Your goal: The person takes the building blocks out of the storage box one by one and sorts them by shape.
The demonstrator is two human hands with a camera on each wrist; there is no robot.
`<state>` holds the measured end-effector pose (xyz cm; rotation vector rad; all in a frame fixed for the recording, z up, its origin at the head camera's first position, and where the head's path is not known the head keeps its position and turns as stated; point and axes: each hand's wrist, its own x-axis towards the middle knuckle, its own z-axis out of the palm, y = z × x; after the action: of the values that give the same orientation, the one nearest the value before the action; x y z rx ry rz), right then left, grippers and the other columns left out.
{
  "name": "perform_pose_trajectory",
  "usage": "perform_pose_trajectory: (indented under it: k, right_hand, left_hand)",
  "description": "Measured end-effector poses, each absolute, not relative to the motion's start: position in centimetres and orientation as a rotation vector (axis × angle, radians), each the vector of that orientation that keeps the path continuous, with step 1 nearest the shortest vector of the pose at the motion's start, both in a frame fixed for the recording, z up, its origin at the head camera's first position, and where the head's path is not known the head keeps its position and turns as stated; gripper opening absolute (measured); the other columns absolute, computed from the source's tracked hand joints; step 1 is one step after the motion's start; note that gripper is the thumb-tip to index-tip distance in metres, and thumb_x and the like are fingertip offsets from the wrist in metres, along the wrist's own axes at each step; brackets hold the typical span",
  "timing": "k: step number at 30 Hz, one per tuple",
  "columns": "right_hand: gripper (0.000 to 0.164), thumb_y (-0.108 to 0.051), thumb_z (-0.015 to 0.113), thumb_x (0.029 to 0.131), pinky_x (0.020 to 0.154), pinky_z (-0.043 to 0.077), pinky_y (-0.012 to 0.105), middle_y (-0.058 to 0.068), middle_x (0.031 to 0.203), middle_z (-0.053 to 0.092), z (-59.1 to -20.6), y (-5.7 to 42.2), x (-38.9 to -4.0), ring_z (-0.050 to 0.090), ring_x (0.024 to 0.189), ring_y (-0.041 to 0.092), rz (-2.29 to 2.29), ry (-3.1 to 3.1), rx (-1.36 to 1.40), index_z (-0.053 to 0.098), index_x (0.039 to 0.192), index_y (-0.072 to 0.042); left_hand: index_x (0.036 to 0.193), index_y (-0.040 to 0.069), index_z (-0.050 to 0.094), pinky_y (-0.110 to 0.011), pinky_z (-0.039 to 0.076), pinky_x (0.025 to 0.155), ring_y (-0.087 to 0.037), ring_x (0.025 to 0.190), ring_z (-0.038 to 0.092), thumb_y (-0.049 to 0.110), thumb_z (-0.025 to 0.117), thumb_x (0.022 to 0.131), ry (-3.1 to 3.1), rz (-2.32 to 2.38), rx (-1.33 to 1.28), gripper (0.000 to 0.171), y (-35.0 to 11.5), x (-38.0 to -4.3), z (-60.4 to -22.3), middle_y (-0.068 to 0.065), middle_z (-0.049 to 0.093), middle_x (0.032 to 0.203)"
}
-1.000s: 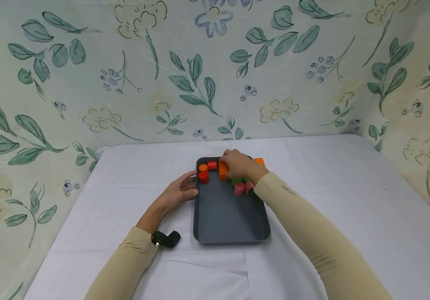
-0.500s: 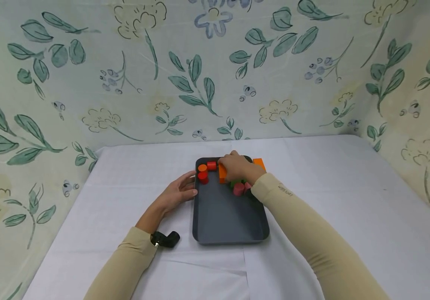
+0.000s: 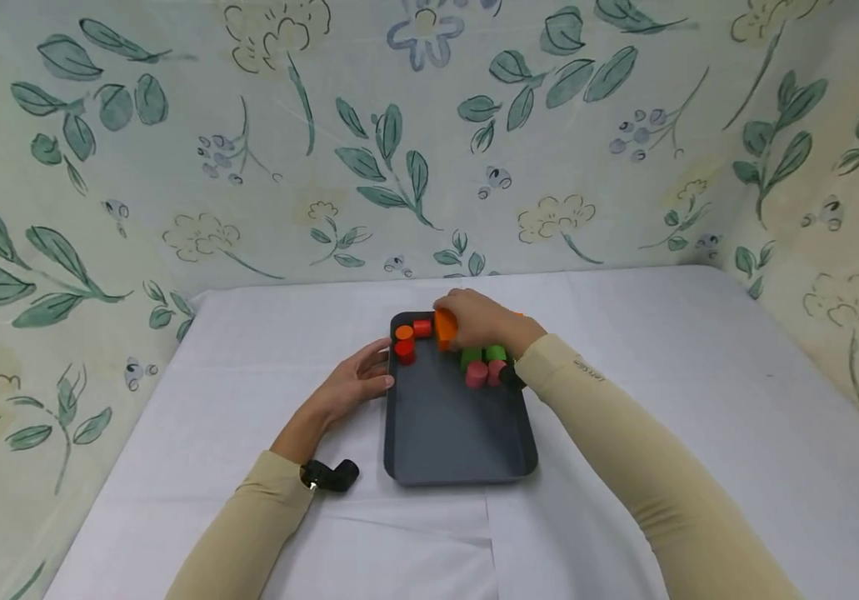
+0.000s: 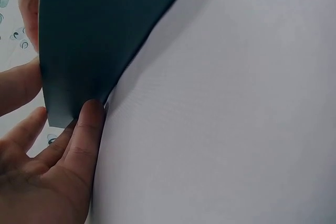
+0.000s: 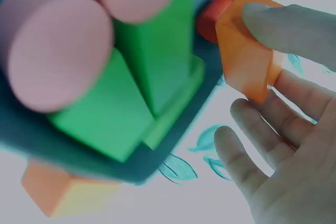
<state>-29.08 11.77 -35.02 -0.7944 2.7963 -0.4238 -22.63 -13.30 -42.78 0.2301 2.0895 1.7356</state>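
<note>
My right hand (image 3: 483,318) pinches an orange rectangular block (image 3: 445,329) over the far side of a dark grey tray (image 3: 459,433). In the right wrist view the thumb lies on one face of that orange block (image 5: 239,51), with fingers behind it. My left hand (image 3: 354,385) touches the tray's left rim with loosely extended fingers. Inside the tray, an orange cylinder (image 3: 404,333) and two red cylinders (image 3: 405,352) sit at the far left. Green blocks (image 3: 471,358) and two pink cylinders (image 3: 476,374) stand to the right, near my right wrist.
Another orange block (image 5: 63,187) lies outside the tray, beyond its far right corner, mostly hidden by my right hand in the head view. The table has a white cloth (image 3: 249,333). A leaf-patterned curtain (image 3: 429,167) hangs behind it.
My right hand has risen a little and shifted slightly away from me, tilting and lifting the orange block. More of the green blocks shows. My left hand has stayed at the rim.
</note>
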Motion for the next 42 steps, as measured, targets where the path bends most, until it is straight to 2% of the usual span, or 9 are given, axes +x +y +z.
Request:
perform_pose_trajectory:
  k: [3, 8, 15, 27, 42]
  right_hand:
    - [0.063, -0.012, 0.073, 0.083, 0.101, 0.052, 0.042, 0.014, 0.13, 0.058, -33.8, 12.9, -28.8, 0.055, 0.112, 0.029, -0.471, 2.797, -0.831, 0.051, 0.142, -0.004]
    - [0.065, -0.009, 0.073, 0.083, 0.108, 0.048, 0.049, 0.015, 0.135, 0.055, -31.7, 16.1, -28.7, 0.052, 0.12, 0.033, -0.511, 2.875, -0.715, 0.049, 0.143, -0.004]
    - [0.065, -0.007, 0.073, 0.084, 0.103, 0.052, 0.049, 0.016, 0.133, 0.054, -30.6, 19.7, -29.0, 0.052, 0.117, 0.033, -0.477, 2.934, -0.561, 0.048, 0.143, -0.004]
    - [0.066, 0.001, 0.073, 0.081, 0.1, 0.053, 0.053, 0.019, 0.132, 0.055, -33.1, 25.0, -28.8, 0.051, 0.116, 0.037, -0.44, 2.895, -0.32, 0.051, 0.142, -0.007]
    - [0.07, -0.001, 0.074, 0.083, 0.107, 0.047, 0.057, 0.021, 0.141, 0.051, -36.1, 26.7, -30.0, 0.048, 0.12, 0.038, -0.472, 2.794, -0.137, 0.047, 0.147, -0.009]
  left_hand:
    - [0.157, 0.022, 0.029, -0.049, 0.043, 0.114, -0.035, 0.148, 0.036, 0.008, 0.062, 0.094, 2.088, 1.724, 0.231, 0.073, -13.2, -22.5, -42.8, -0.015, 0.028, 0.163]
    - [0.157, 0.023, 0.029, -0.05, 0.043, 0.114, -0.034, 0.147, 0.037, 0.008, 0.062, 0.094, 2.108, 1.718, 0.236, 0.072, -13.0, -22.5, -42.8, -0.014, 0.029, 0.163]
    - [0.157, 0.023, 0.029, -0.05, 0.042, 0.115, -0.034, 0.148, 0.036, 0.007, 0.062, 0.095, 2.109, 1.723, 0.205, 0.072, -13.0, -22.6, -42.8, -0.014, 0.029, 0.163]
    - [0.157, 0.024, 0.028, -0.052, 0.038, 0.117, -0.035, 0.149, 0.033, 0.008, 0.06, 0.095, 2.117, 1.712, 0.22, 0.072, -13.1, -22.3, -42.8, -0.014, 0.026, 0.164]
    - [0.157, 0.023, 0.028, -0.051, 0.04, 0.116, -0.034, 0.149, 0.033, 0.007, 0.061, 0.094, 2.089, 1.733, 0.212, 0.073, -13.1, -22.4, -42.6, -0.014, 0.027, 0.164]
